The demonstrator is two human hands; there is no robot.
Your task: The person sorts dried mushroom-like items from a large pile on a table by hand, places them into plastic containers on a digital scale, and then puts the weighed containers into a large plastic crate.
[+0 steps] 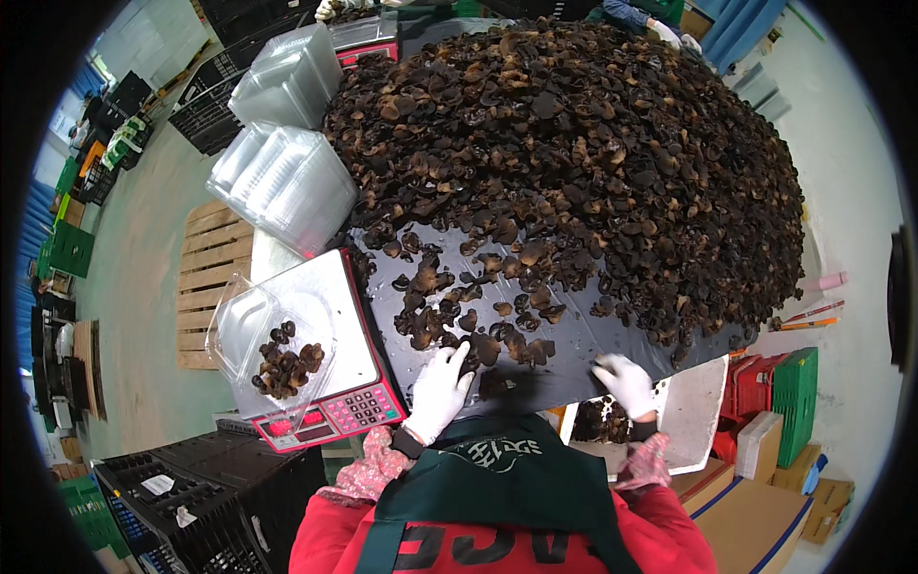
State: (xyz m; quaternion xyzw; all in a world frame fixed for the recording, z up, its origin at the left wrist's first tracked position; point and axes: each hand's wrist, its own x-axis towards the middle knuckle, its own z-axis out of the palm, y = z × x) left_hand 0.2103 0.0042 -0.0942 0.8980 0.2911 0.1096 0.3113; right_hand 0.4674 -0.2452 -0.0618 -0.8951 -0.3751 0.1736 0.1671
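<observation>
My left hand [439, 394], in a white glove, rests at the near part of the table with thumb and forefinger apart, touching dark wood ear mushrooms [488, 350]. At the table's near edge, above a white foam box [692, 420], is my gloved right hand [625, 386]; whether its bent fingers hold a small dark piece is unclear. Dark mushrooms [599, 422] lie inside the box. Left of my left hand stands a red digital scale [358, 416]. On its plate sits an open clear plastic clamshell [237, 316] with a small heap of mushrooms [289, 369].
A huge mushroom heap [574, 158] covers the far table. Stacked clear clamshells [287, 183] stand beyond the scale. Black crates [208, 495] sit at lower left, a wooden pallet [208, 287] on the floor. Another person's gloved hand [665, 34] is at the far side.
</observation>
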